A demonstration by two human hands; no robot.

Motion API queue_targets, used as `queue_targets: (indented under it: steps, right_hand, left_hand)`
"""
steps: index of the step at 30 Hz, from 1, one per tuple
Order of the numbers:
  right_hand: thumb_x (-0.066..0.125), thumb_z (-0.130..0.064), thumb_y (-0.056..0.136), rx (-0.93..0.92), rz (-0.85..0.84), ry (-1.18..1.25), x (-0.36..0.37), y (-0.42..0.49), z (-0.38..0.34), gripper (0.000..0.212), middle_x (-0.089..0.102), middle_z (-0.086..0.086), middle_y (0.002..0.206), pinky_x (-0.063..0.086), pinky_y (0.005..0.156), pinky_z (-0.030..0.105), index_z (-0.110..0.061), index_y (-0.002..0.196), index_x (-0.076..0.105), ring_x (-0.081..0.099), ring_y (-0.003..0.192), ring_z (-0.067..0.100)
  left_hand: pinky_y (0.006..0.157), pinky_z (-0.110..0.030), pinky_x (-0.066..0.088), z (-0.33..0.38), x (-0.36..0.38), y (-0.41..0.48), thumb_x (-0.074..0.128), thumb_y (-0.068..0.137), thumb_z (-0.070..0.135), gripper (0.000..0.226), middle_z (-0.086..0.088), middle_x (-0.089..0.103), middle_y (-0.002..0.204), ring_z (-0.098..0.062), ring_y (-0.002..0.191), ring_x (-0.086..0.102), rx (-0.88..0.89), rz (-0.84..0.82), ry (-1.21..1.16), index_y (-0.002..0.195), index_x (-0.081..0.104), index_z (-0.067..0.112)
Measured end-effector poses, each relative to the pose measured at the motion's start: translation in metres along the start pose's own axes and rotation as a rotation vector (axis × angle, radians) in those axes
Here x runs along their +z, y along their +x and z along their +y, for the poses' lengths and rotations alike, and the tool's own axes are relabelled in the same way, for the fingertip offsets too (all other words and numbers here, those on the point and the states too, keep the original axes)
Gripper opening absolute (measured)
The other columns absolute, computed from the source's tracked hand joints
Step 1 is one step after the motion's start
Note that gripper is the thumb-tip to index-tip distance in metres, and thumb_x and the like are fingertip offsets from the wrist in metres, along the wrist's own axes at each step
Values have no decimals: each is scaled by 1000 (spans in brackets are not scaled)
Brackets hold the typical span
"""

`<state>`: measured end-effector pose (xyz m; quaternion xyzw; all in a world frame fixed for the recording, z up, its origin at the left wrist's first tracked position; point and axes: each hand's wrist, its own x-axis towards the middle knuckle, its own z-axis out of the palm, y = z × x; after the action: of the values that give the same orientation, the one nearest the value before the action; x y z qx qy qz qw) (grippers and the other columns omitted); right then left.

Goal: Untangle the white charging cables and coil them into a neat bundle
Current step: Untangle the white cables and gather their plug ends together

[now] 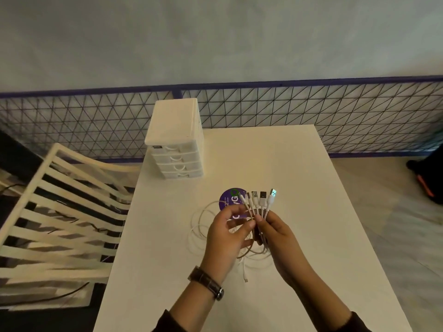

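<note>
Several white charging cables (260, 202) fan out with their USB plugs pointing up and away from me, above the middle of the white table (311, 188). My right hand (275, 238) pinches the cables just below the plugs. My left hand (225, 236), with a wristwatch on its wrist, holds the same bunch from the left with thumb and fingertips. The cables' loose loops (203, 226) lie on the table under and left of my hands. One thin plug end (245, 279) trails toward me between my wrists.
A round purple sticker or disc (229, 198) lies on the table behind the plugs. A small white drawer unit (177, 140) stands at the table's far left corner. A white slatted chair (64, 212) stands left of the table. A wire mesh fence (311, 109) runs behind.
</note>
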<state>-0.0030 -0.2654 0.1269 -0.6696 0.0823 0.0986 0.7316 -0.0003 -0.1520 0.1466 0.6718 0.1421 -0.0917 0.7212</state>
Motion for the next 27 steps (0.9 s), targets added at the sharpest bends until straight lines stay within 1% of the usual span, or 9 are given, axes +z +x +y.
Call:
queue_targets:
  steps: [3,7,10,13,16,20,22,24,27]
  right_hand:
    - [49,-23,96,22,-17,2,-3,-1,-1,22,60,0,71,42,67,29,-23,90,70,51,68,12]
    - [49,-16,95,33,-72,78,-5,-3,-1,21,73,1,91,51,72,21,-18,100,69,66,81,11]
    - [47,-15,96,39,-99,50,-5,-3,3,20,68,6,81,50,75,30,-14,99,67,65,76,17]
    - [40,-12,99,29,-175,46,-7,-4,5,21,54,1,62,46,71,33,-6,98,60,58,65,21]
    - [41,-17,97,30,-271,87,-8,-5,2,20,52,1,61,47,68,30,-5,96,58,56,63,21]
    - [44,-23,92,42,-372,85,-4,-9,1,22,54,3,64,45,73,35,-4,95,55,55,64,20]
    - [44,-22,93,53,-418,90,-3,-10,1,21,55,3,65,48,73,33,-5,95,56,55,64,21]
    - [44,-25,92,73,-446,74,-3,-11,0,25,56,4,66,49,74,32,-5,97,57,55,65,22]
    - [43,-27,93,102,-480,51,-4,-11,0,25,56,3,65,47,76,36,-10,96,61,56,65,22]
  left_hand:
    - [70,-38,59,-3,-3,2,69,79,0,28,2,65,98,-17,97,65,35,-25,43,94,64,23]
    - [71,-29,59,-4,-6,3,70,76,0,34,5,65,99,-14,97,64,71,-84,168,91,63,30]
    - [78,-25,55,-2,-14,7,70,78,6,33,5,67,101,-12,100,63,20,-174,253,94,64,34]
    - [92,-33,49,6,-25,15,60,84,8,32,-2,68,105,-19,102,62,-160,-230,-14,111,63,24]
    - [101,-35,42,10,-33,24,54,89,10,42,-4,67,113,-15,103,63,-217,-269,-258,129,50,21]
    - [88,-30,46,16,-30,25,63,82,9,65,-2,68,104,-14,84,60,-108,-469,-205,138,39,30]
    - [84,-27,48,17,-27,24,61,85,3,66,-6,66,114,-16,97,64,-75,-539,-115,139,37,34]
    - [93,-33,42,20,-27,23,54,88,-3,64,-6,64,122,-17,114,60,-60,-578,-73,138,37,32]
    - [88,-30,43,23,-30,24,52,89,-4,54,-3,62,126,-14,119,57,-29,-615,34,135,45,25]
